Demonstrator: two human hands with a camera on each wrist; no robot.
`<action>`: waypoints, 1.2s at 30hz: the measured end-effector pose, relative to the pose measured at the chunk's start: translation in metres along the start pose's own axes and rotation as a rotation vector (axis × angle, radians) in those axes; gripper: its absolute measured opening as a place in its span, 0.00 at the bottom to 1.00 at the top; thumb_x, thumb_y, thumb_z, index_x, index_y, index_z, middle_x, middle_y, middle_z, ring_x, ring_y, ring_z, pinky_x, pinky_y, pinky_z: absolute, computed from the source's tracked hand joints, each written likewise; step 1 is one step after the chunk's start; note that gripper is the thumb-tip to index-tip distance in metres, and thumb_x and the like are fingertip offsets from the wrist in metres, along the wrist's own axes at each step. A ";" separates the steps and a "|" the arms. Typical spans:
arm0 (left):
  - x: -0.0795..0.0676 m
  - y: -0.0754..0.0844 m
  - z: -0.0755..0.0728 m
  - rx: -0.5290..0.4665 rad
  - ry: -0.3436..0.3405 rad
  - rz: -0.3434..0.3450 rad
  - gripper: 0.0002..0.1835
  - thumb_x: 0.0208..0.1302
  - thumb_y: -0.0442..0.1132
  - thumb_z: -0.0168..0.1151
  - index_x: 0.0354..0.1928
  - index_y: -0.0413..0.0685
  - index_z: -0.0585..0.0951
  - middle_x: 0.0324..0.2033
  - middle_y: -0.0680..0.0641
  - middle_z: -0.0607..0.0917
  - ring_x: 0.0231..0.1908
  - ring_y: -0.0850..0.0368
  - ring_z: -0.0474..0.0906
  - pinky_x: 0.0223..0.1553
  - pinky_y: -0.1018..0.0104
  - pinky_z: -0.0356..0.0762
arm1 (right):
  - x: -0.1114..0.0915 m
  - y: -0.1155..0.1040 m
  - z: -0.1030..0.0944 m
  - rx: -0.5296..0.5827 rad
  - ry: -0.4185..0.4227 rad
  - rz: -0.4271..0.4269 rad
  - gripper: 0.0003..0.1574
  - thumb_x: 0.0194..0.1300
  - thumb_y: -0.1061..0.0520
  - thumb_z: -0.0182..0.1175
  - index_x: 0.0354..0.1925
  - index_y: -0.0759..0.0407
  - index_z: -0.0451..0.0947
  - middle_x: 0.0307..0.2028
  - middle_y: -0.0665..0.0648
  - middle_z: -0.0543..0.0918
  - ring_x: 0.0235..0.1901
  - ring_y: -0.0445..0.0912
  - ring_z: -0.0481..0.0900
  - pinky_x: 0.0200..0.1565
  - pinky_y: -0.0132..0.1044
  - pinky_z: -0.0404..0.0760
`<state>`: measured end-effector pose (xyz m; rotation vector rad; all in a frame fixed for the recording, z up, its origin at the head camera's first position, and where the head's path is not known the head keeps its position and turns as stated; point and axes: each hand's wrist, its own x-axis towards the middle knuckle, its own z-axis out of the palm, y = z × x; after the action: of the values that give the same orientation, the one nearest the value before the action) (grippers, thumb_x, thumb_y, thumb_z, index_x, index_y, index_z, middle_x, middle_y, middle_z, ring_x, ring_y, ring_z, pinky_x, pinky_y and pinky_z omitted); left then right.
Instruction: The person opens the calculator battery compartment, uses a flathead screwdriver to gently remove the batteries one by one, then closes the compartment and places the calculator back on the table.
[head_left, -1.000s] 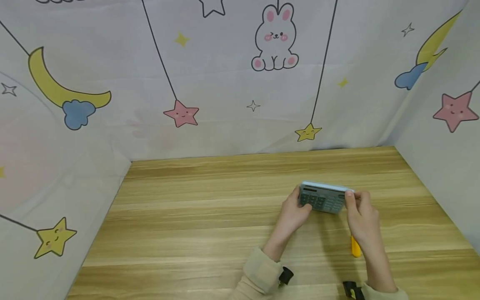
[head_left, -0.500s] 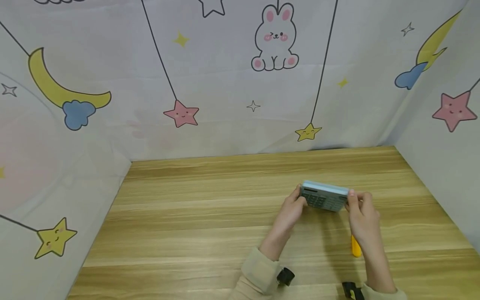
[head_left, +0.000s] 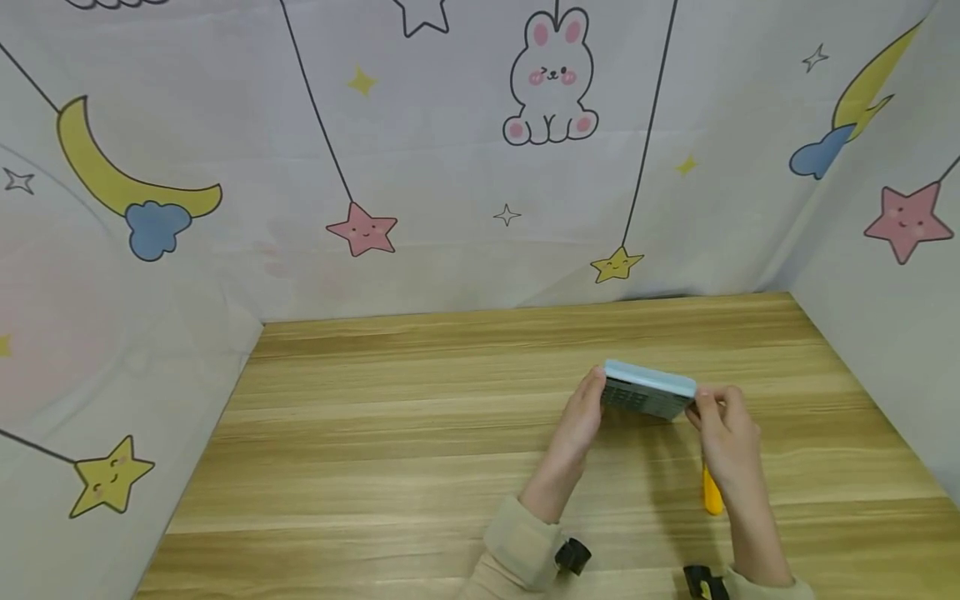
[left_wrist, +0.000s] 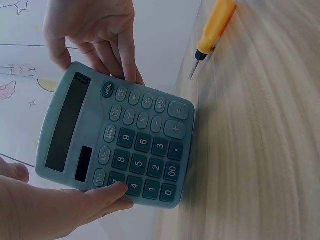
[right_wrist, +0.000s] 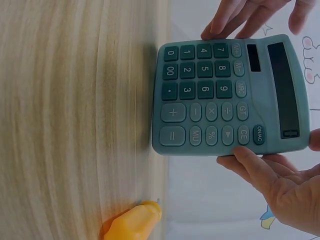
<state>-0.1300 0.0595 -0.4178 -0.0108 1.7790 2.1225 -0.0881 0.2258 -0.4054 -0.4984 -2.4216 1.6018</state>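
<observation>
A light blue-green calculator (head_left: 648, 393) stands tilted up between the two hands, its lower edge at or just above the table; contact is hard to tell. Its keys and dark display face the person, as the left wrist view shows. My left hand (head_left: 576, 423) holds the calculator's left edge, with a fingertip over the 7 key in the left wrist view. On the opposite edge, my right hand (head_left: 727, 433) grips near the upper corner, beside the ON/AC key in the right wrist view. A screwdriver (left_wrist: 215, 27) with a yellow-orange handle lies near the right hand, partly hidden by it in the head view.
The wood-grain table (head_left: 390, 433) spreads out to the left and in front. White cloth walls (head_left: 450, 167) printed with stars, moons and a rabbit enclose its back and sides. A black wrist device (head_left: 573, 556) sits by the left cuff.
The calculator has tipped so that its top edge shows more and its keys less in the head view. The left thumb has slid off the front towards the edge. The screwdriver stays put.
</observation>
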 end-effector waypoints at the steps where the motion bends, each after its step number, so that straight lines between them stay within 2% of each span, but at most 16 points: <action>1: 0.000 0.000 0.000 0.006 -0.001 0.004 0.35 0.75 0.56 0.37 0.72 0.38 0.57 0.73 0.41 0.57 0.74 0.46 0.48 0.73 0.50 0.49 | 0.000 0.000 0.000 0.014 -0.002 0.005 0.25 0.75 0.51 0.40 0.53 0.73 0.64 0.58 0.79 0.72 0.42 0.27 0.77 0.40 0.15 0.74; 3: -0.001 -0.001 0.000 0.021 0.007 0.013 0.35 0.74 0.58 0.38 0.72 0.39 0.57 0.73 0.41 0.58 0.74 0.45 0.49 0.73 0.48 0.48 | -0.001 0.000 -0.001 0.025 -0.009 0.010 0.25 0.75 0.51 0.40 0.53 0.73 0.64 0.59 0.79 0.71 0.38 0.19 0.73 0.40 0.14 0.73; 6: -0.001 0.000 0.000 0.047 0.016 0.017 0.36 0.74 0.59 0.38 0.72 0.40 0.58 0.73 0.41 0.59 0.74 0.44 0.49 0.73 0.47 0.47 | -0.002 -0.001 -0.002 0.026 -0.030 0.004 0.27 0.75 0.50 0.39 0.56 0.73 0.63 0.60 0.77 0.70 0.37 0.17 0.72 0.41 0.13 0.73; 10: 0.000 -0.001 0.001 0.058 0.025 0.013 0.36 0.73 0.60 0.38 0.72 0.41 0.59 0.72 0.41 0.60 0.74 0.44 0.50 0.73 0.46 0.47 | -0.002 0.000 -0.005 -0.002 -0.086 -0.026 0.31 0.76 0.48 0.38 0.64 0.71 0.62 0.62 0.76 0.69 0.41 0.17 0.71 0.43 0.13 0.72; 13: -0.001 -0.001 0.001 0.059 0.020 0.002 0.35 0.73 0.60 0.39 0.72 0.43 0.60 0.72 0.42 0.61 0.74 0.44 0.50 0.72 0.46 0.47 | -0.002 0.000 -0.008 -0.039 -0.132 -0.036 0.35 0.77 0.47 0.35 0.69 0.70 0.58 0.65 0.76 0.65 0.53 0.34 0.77 0.45 0.13 0.71; 15: -0.001 -0.001 0.001 0.062 0.015 -0.001 0.35 0.73 0.61 0.39 0.71 0.43 0.60 0.72 0.42 0.61 0.73 0.44 0.50 0.72 0.45 0.48 | -0.002 0.000 -0.009 -0.061 -0.155 -0.032 0.36 0.77 0.45 0.33 0.71 0.69 0.55 0.67 0.75 0.63 0.60 0.49 0.74 0.45 0.12 0.70; 17: -0.001 -0.001 0.001 0.065 0.013 -0.008 0.36 0.72 0.61 0.39 0.71 0.44 0.60 0.72 0.43 0.61 0.73 0.45 0.50 0.72 0.45 0.48 | -0.003 -0.001 -0.009 -0.061 -0.171 -0.027 0.37 0.77 0.45 0.32 0.71 0.69 0.53 0.69 0.75 0.59 0.64 0.61 0.66 0.46 0.12 0.70; 20: -0.002 0.000 0.001 0.078 0.003 -0.016 0.36 0.72 0.62 0.39 0.72 0.45 0.59 0.72 0.43 0.60 0.73 0.44 0.50 0.71 0.43 0.48 | -0.003 -0.001 -0.010 -0.050 -0.183 -0.020 0.38 0.77 0.44 0.32 0.72 0.69 0.52 0.70 0.74 0.57 0.65 0.62 0.63 0.47 0.13 0.69; 23: -0.002 0.001 0.000 0.086 -0.004 -0.035 0.36 0.72 0.62 0.41 0.72 0.47 0.59 0.72 0.43 0.60 0.73 0.43 0.51 0.71 0.42 0.50 | -0.003 -0.002 -0.010 -0.021 -0.188 0.001 0.38 0.77 0.43 0.33 0.72 0.68 0.51 0.71 0.71 0.56 0.66 0.60 0.62 0.48 0.14 0.69; 27: -0.002 0.001 0.000 0.085 -0.008 -0.050 0.34 0.71 0.59 0.45 0.72 0.48 0.60 0.71 0.43 0.62 0.72 0.44 0.54 0.70 0.42 0.53 | -0.002 -0.003 -0.011 0.050 -0.186 0.068 0.39 0.76 0.42 0.37 0.73 0.66 0.51 0.71 0.69 0.56 0.65 0.43 0.67 0.49 0.15 0.70; 31: -0.002 0.002 -0.001 0.079 -0.015 -0.047 0.32 0.71 0.56 0.47 0.71 0.48 0.62 0.70 0.43 0.64 0.71 0.44 0.56 0.69 0.43 0.54 | -0.002 -0.003 -0.012 0.131 -0.170 0.129 0.40 0.74 0.42 0.42 0.72 0.66 0.53 0.71 0.70 0.56 0.52 0.23 0.71 0.48 0.15 0.71; 34: -0.001 0.001 -0.001 0.064 -0.016 -0.051 0.31 0.71 0.55 0.48 0.70 0.48 0.63 0.70 0.42 0.65 0.71 0.44 0.56 0.70 0.43 0.54 | -0.002 -0.004 -0.012 0.159 -0.167 0.154 0.40 0.74 0.43 0.44 0.72 0.67 0.52 0.71 0.70 0.55 0.44 0.16 0.70 0.47 0.14 0.71; 36: 0.000 -0.001 -0.002 0.050 -0.014 -0.049 0.30 0.71 0.54 0.49 0.69 0.47 0.64 0.69 0.42 0.66 0.71 0.43 0.57 0.70 0.44 0.55 | -0.002 -0.004 -0.012 0.140 -0.167 0.164 0.40 0.73 0.44 0.45 0.72 0.67 0.52 0.71 0.70 0.56 0.41 0.14 0.69 0.45 0.13 0.71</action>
<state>-0.1298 0.0577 -0.4188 -0.0268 1.8044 2.0388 -0.0826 0.2336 -0.3973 -0.5730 -2.4159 1.9370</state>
